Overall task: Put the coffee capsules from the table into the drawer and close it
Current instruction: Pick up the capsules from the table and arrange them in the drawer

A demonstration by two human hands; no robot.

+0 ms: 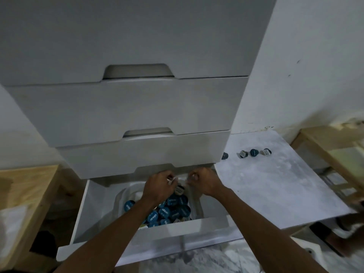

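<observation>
The bottom drawer [126,247] of a white chest stands pulled out. Inside it a clear plastic bag [126,194] holds several blue-lidded coffee capsules [169,210]. Both my hands are over the drawer's back part. My left hand [159,186] and my right hand [202,181] each pinch an edge of the bag's mouth, fingers curled. A dark capsule [179,190] lies between them. On the white table [275,190] to the right lie several more capsules [254,152] in a row near the chest.
Three shut drawers [126,111] rise above the open one. A wooden shelf unit [334,146] stands at the far right and a wooden piece [25,186] at the left. Marble-patterned floor [216,261] shows below.
</observation>
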